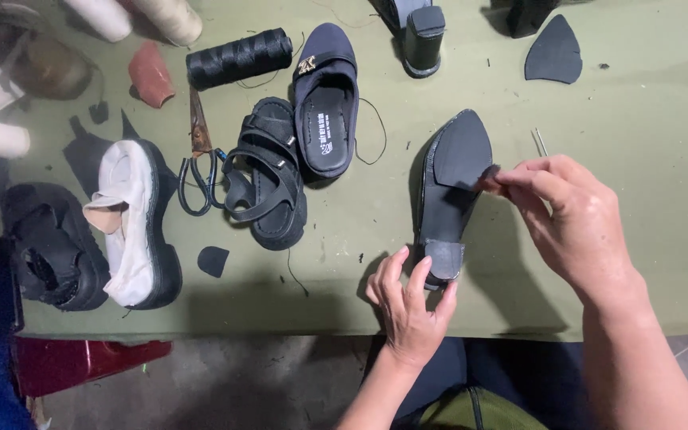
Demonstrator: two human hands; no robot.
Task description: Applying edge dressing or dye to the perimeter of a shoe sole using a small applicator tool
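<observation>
Head view. A black pointed heeled shoe (449,199) is seen lying sole-up on the green surface (646,119), toe pointing away from the person, near the front edge. The left hand (408,302) is set at the heel end, fingers curled and touching the heel block, so that the shoe is steadied. The right hand (567,215) is closed in a pinch on a small reddish-brown brush-like tool (489,180), whose tip is held against the edge of the black half-sole patch (463,150) on the forepart.

Progress, as judged: the patch is already laid in position over the forepart, and its surface appears even; whether it is bonded cannot be told. The work at its rear edge is taken to be in hand. The heel tip appears grey and unfinished, and is judged to be outstanding.

Elsewhere on the surface, well apart from the hands: a spare cut sole piece (554,52), a black mule (326,99), a strapped sandal (268,171), a white-lined shoe (133,223), scissors (198,159) and a black thread spool (239,57). None is being touched.
</observation>
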